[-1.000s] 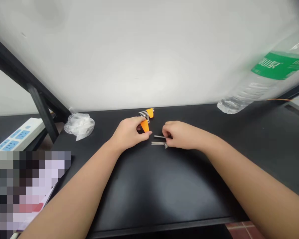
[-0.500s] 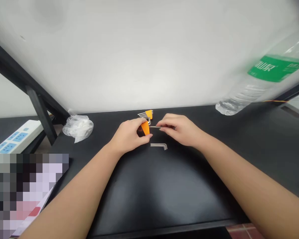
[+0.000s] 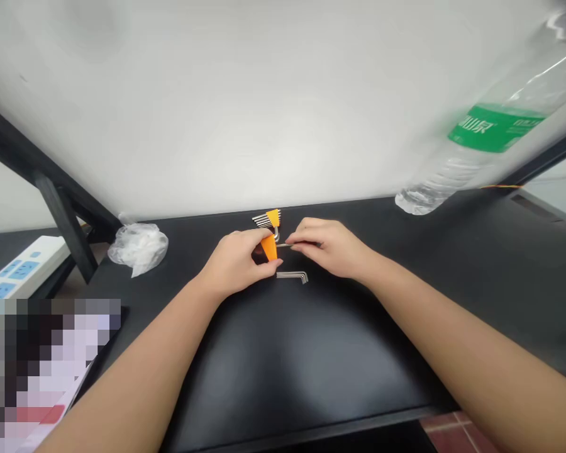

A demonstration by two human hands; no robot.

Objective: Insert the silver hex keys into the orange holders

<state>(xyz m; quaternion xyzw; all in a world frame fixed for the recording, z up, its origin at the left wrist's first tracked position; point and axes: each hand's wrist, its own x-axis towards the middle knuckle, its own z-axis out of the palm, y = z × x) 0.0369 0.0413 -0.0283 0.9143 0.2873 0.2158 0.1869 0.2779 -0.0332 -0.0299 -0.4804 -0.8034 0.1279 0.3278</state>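
My left hand (image 3: pixel 238 261) is closed around an orange hex key holder (image 3: pixel 269 247), gripping it between thumb and fingers. Between the fingertips of my right hand (image 3: pixel 323 245) is a thin metal hex key (image 3: pixel 283 245), whose far end reaches the holder; whether it sits in a slot I cannot tell. A thicker bent hex key (image 3: pixel 277 235) shows just behind the holder. Farther back lies a second orange holder (image 3: pixel 274 218) with several hex keys in it. Several loose L-shaped hex keys (image 3: pixel 292 275) lie side by side on the table, nearer to me.
On the black table (image 3: pixel 264 365), a crumpled clear plastic bag (image 3: pixel 139 248) lies at the left. A large plastic bottle with a green label (image 3: pixel 495 128) stands at the back right by the white wall (image 3: pixel 264 113). A power strip (image 3: pixel 21 267) is at far left, beside a black metal frame (image 3: pixel 68 217).
The view has shifted slightly, moving most things a little left. My right hand has come closer to the holder, and less of the hex key shows between them.
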